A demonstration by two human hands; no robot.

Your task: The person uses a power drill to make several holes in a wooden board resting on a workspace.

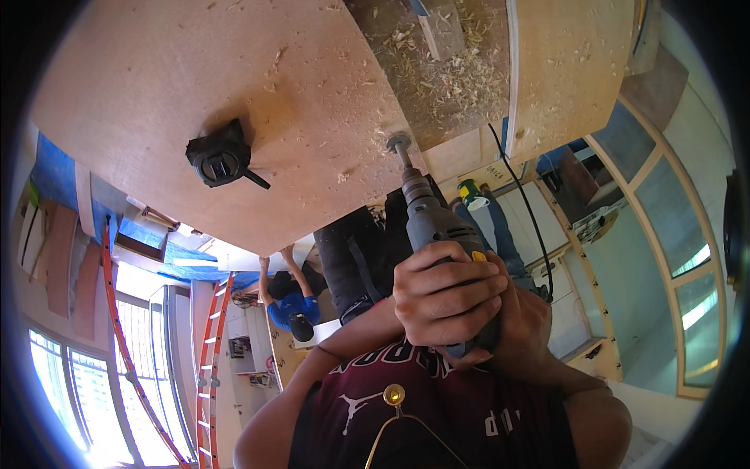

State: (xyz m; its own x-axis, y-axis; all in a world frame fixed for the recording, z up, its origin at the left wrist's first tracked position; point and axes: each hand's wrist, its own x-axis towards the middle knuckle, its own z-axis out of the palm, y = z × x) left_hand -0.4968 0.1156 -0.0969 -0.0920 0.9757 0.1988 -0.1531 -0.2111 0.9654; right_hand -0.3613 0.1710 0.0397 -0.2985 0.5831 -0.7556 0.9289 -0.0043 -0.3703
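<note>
A grey corded power drill (pixel 436 220) points away from my chest, with a round, wide-headed boring bit (pixel 399 142) at its tip. That bit meets or hovers just over a plywood panel (pixel 205 64) near its right edge; contact cannot be told. My left hand (pixel 445 296) wraps its fingers over the drill body. Behind it my right hand (pixel 524 322) grips the rear of the drill, partly hidden by the left. On the panel, left of the bit, lies a black tape measure (pixel 220 158). Wood shavings (pixel 469 82) are scattered about the panel and the lower surface beside it.
A black power cord (pixel 524 193) hangs at the right, by another panel (pixel 568 76). A wood piece (pixel 442 32) lies among the shavings. Below are a green can (pixel 471 195) and a co-worker in blue (pixel 296 308). An orange ladder (pixel 211 363) stands left.
</note>
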